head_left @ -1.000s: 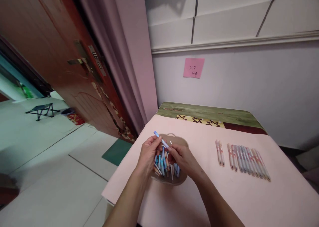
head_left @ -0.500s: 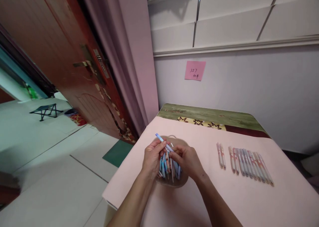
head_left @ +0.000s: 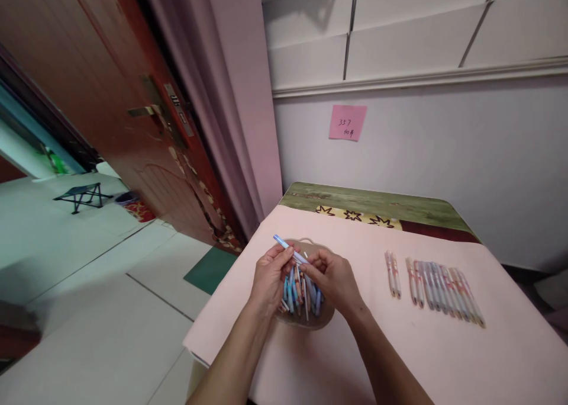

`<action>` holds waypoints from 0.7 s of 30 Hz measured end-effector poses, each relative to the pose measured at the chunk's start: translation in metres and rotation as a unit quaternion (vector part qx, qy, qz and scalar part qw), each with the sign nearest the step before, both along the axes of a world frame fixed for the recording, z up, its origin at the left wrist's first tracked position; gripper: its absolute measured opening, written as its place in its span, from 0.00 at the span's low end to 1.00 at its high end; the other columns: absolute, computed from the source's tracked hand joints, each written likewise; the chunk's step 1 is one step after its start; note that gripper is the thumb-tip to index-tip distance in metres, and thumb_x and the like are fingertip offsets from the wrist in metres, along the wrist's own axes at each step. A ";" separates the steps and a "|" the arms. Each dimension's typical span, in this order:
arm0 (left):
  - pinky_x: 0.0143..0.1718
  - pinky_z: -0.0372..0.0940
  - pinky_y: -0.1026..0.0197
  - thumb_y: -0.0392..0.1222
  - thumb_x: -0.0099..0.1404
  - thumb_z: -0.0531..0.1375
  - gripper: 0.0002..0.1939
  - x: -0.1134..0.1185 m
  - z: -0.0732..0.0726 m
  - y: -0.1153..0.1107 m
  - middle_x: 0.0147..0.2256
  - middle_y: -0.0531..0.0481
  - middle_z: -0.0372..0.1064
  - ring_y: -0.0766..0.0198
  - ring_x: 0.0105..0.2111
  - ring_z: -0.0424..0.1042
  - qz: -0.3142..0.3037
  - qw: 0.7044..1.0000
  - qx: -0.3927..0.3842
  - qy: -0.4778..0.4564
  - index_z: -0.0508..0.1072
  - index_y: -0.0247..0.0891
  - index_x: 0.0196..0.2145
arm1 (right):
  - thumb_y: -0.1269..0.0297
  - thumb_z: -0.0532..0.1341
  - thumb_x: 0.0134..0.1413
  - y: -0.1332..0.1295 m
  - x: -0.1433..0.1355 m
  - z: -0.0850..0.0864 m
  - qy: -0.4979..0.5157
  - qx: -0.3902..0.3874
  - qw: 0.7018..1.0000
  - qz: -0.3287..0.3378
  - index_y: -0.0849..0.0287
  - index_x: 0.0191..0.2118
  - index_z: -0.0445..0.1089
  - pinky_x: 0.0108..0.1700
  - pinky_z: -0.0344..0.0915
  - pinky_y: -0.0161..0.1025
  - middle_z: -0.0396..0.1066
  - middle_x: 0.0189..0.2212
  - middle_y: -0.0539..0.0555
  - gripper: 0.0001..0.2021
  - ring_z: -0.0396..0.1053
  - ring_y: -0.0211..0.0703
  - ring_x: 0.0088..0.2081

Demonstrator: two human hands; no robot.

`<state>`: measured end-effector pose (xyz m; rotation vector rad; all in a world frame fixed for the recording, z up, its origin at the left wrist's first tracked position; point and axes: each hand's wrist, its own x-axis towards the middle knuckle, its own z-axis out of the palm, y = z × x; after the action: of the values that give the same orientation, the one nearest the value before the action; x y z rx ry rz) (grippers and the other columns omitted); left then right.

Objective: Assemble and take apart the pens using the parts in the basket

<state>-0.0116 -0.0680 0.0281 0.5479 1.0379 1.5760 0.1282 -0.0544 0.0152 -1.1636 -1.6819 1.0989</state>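
Above a brown basket (head_left: 326, 322) full of pens and pen parts, both hands are closed on one light blue-violet pen (head_left: 284, 243). My left hand (head_left: 271, 275) pinches it near the middle, its blue end sticking out to the upper left. At the pen's lower right end are the fingertips of my right hand (head_left: 333, 277). Loose blue, white and orange pieces (head_left: 298, 292) lie in the basket below the hands. To the right, a pair of pens (head_left: 393, 275) lies apart from a row of several pens (head_left: 446, 291) side by side.
The pink-covered table (head_left: 381, 357) has a green wooden-patterned strip (head_left: 373, 199) at its back edge. A pink note (head_left: 348, 122) is on the wall. At left stand a brown door (head_left: 110, 97), a folding stool (head_left: 84, 196) and a red bucket (head_left: 135, 206).
My right hand has moved slightly up along with its end of the pen, which now lies a little flatter. The view has shifted slightly.
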 end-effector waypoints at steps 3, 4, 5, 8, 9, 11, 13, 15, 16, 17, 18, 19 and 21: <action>0.24 0.64 0.72 0.37 0.47 0.71 0.16 0.001 0.002 -0.001 0.30 0.46 0.76 0.75 0.21 0.67 0.009 1.000 0.001 -0.005 0.76 0.30 0.36 | 0.52 0.65 0.47 -0.002 0.000 0.004 -0.022 0.026 0.999 -0.008 0.56 0.33 0.71 0.28 0.61 0.34 0.72 0.23 0.48 0.13 0.67 0.39 0.24; 0.25 0.65 0.72 0.36 0.47 0.71 0.16 0.002 0.003 -0.001 0.30 0.46 0.76 0.74 0.22 0.68 0.010 1.000 0.002 -0.005 0.76 0.30 0.36 | 0.50 0.62 0.51 -0.002 0.000 0.005 -0.018 0.016 1.000 0.013 0.56 0.34 0.71 0.27 0.60 0.34 0.71 0.22 0.48 0.14 0.66 0.39 0.23; 0.26 0.65 0.72 0.36 0.47 0.71 0.16 0.003 0.004 -0.002 0.31 0.45 0.76 0.73 0.23 0.69 0.009 1.000 0.004 -0.004 0.76 0.30 0.36 | 0.49 0.58 0.55 -0.001 0.000 0.006 -0.008 -0.006 0.999 0.041 0.56 0.34 0.72 0.25 0.59 0.34 0.69 0.19 0.48 0.15 0.65 0.39 0.22; 0.26 0.66 0.71 0.36 0.48 0.70 0.16 0.005 0.005 -0.006 0.31 0.45 0.77 0.73 0.22 0.69 0.005 1.000 0.008 -0.004 0.76 0.30 0.35 | 0.48 0.48 0.61 -0.001 0.001 0.006 0.021 -0.065 0.993 0.096 0.56 0.29 0.73 0.21 0.57 0.34 0.66 0.15 0.48 0.23 0.63 0.39 0.18; 0.25 0.66 0.70 0.36 0.48 0.70 0.15 0.006 0.004 -0.007 0.31 0.45 0.77 0.73 0.22 0.69 0.006 1.000 0.006 -0.006 0.76 0.31 0.35 | 0.48 0.51 0.60 -0.001 0.001 0.006 0.015 -0.056 0.995 0.085 0.56 0.27 0.73 0.22 0.57 0.34 0.67 0.16 0.49 0.22 0.63 0.39 0.19; 0.26 0.66 0.70 0.36 0.48 0.70 0.15 0.007 0.001 -0.008 0.30 0.45 0.76 0.72 0.22 0.69 0.013 1.000 -0.001 -0.015 0.76 0.30 0.34 | 0.50 0.58 0.55 -0.002 0.003 0.007 -0.023 -0.005 0.999 0.036 0.55 0.27 0.75 0.25 0.58 0.33 0.72 0.20 0.49 0.16 0.66 0.39 0.22; 0.26 0.67 0.70 0.35 0.47 0.70 0.14 0.008 -0.003 -0.008 0.30 0.45 0.76 0.72 0.22 0.70 0.027 0.999 -0.007 -0.023 0.76 0.30 0.33 | 0.52 0.63 0.51 -0.004 0.004 0.009 -0.075 0.037 0.996 -0.014 0.53 0.29 0.76 0.26 0.57 0.33 0.74 0.23 0.48 0.11 0.67 0.39 0.24; 0.26 0.66 0.71 0.35 0.47 0.70 0.13 0.008 -0.007 -0.007 0.30 0.45 0.76 0.73 0.22 0.70 0.039 0.999 -0.004 -0.027 0.76 0.30 0.33 | 0.53 0.64 0.49 -0.007 0.003 0.011 -0.116 0.056 0.990 -0.048 0.51 0.30 0.77 0.27 0.57 0.34 0.75 0.24 0.47 0.09 0.69 0.40 0.25; 0.26 0.66 0.71 0.35 0.48 0.70 0.13 0.009 -0.008 -0.007 0.30 0.46 0.76 0.73 0.23 0.70 0.043 0.999 -0.001 -0.028 0.76 0.30 0.33 | 0.54 0.65 0.48 -0.008 0.003 0.013 -0.131 0.063 0.988 -0.060 0.51 0.30 0.77 0.27 0.56 0.34 0.76 0.24 0.47 0.08 0.69 0.40 0.25; 0.26 0.66 0.71 0.35 0.48 0.70 0.13 0.009 -0.009 -0.007 0.30 0.46 0.76 0.72 0.23 0.70 0.046 0.999 0.003 -0.029 0.76 0.30 0.32 | 0.54 0.65 0.48 -0.009 0.002 0.015 -0.143 0.067 0.985 -0.068 0.51 0.30 0.76 0.27 0.56 0.34 0.76 0.24 0.48 0.08 0.70 0.41 0.26; 0.26 0.66 0.71 0.35 0.48 0.70 0.13 0.009 -0.009 -0.007 0.30 0.47 0.76 0.72 0.23 0.70 0.046 0.998 0.006 -0.032 0.76 0.31 0.33 | 0.53 0.65 0.48 -0.009 0.002 0.016 -0.150 0.069 0.984 -0.071 0.51 0.30 0.76 0.27 0.56 0.34 0.76 0.24 0.48 0.09 0.70 0.41 0.26; 0.26 0.67 0.71 0.35 0.48 0.70 0.13 0.009 -0.009 -0.007 0.30 0.47 0.76 0.72 0.23 0.70 0.045 0.998 0.010 -0.036 0.76 0.31 0.33 | 0.52 0.64 0.48 -0.009 0.002 0.017 -0.151 0.070 0.984 -0.068 0.51 0.30 0.76 0.27 0.57 0.34 0.75 0.24 0.48 0.10 0.70 0.42 0.26; 0.27 0.67 0.71 0.35 0.49 0.70 0.12 0.009 -0.008 -0.007 0.30 0.47 0.76 0.73 0.24 0.71 0.040 0.998 0.015 -0.041 0.76 0.31 0.33 | 0.49 0.60 0.53 -0.007 0.003 0.016 -0.132 0.068 0.988 -0.041 0.52 0.29 0.75 0.27 0.58 0.35 0.75 0.23 0.49 0.14 0.70 0.42 0.26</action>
<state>-0.0029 -0.0749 0.0197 0.4638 0.9864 1.6721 0.1316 -0.0619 0.0316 -1.3234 -1.8594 0.7920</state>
